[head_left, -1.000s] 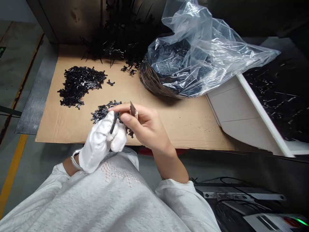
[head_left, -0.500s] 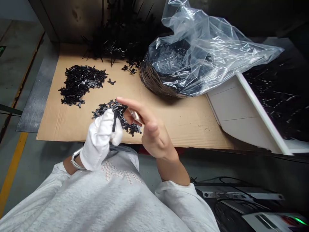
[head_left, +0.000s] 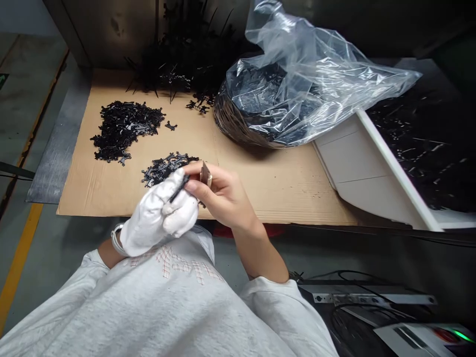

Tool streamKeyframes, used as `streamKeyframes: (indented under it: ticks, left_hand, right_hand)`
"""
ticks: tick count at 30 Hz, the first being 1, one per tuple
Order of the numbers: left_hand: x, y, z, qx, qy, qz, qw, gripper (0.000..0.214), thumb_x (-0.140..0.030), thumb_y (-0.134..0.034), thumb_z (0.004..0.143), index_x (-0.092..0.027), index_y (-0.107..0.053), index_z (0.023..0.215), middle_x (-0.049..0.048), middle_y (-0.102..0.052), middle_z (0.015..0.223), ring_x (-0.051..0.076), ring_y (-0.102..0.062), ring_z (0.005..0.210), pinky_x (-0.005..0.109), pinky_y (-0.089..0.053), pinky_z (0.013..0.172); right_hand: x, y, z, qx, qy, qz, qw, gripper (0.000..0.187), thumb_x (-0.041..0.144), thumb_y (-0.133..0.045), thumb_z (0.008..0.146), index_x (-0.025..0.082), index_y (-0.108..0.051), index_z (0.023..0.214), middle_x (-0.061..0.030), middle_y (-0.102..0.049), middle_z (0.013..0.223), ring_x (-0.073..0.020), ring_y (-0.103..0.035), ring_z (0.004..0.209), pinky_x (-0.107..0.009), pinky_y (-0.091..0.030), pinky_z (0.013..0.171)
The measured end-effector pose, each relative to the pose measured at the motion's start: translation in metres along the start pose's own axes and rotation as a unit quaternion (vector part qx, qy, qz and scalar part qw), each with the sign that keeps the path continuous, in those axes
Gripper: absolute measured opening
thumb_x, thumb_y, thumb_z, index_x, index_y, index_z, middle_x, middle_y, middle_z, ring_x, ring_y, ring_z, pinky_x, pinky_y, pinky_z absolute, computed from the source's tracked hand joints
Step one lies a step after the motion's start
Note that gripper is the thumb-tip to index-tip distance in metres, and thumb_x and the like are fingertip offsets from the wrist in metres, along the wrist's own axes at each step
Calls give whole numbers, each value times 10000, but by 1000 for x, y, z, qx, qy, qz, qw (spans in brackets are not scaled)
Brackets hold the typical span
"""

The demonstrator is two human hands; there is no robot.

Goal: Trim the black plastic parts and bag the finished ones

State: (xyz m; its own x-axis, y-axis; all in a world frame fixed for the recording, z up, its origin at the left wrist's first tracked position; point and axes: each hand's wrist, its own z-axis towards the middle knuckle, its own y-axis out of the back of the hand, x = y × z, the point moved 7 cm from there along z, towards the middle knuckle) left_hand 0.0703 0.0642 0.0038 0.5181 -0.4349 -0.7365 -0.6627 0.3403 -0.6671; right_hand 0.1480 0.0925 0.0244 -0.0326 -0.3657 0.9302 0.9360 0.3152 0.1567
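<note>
My left hand point(head_left: 158, 215), in a white glove, is closed on a small narrow black plastic piece point(head_left: 179, 189), held at a tilt above the cardboard. My right hand point(head_left: 230, 201) is bare and meets it; thumb and forefinger pinch at the piece's upper end. Tucked in the right fingers is a small flat blade-like tool point(head_left: 205, 174), dark brown with a pale edge. Just behind both hands lies a pile of small black plastic parts point(head_left: 167, 166), partly covered by them.
A larger heap of black parts point(head_left: 126, 126) lies left on the cardboard point(head_left: 260, 193), with one loose part point(head_left: 171, 126) beside it. Behind are thin black sprues point(head_left: 178, 64). A clear plastic bag point(head_left: 316, 84) of dark pieces and a white bin point(head_left: 397, 171) stand right.
My right hand has moved in to my left, its outstretched forefinger now bent with the thumb at the black piece. The left hand has tilted the piece rightward.
</note>
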Motion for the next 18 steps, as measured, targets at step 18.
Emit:
streamKeyframes:
  ticks: [18]
  left_hand:
    - [-23, 41, -7, -169, -42, 293, 940, 279, -411, -570, 884, -182, -536, 729, -23, -599, 676, 58, -494, 544, 174, -443, 552]
  right_hand:
    - [-7, 10, -11, -50, -31, -48, 997, 414, 552, -442, 959, 185, -621, 1021, 9, -561, 740, -90, -471, 603, -233, -390, 556]
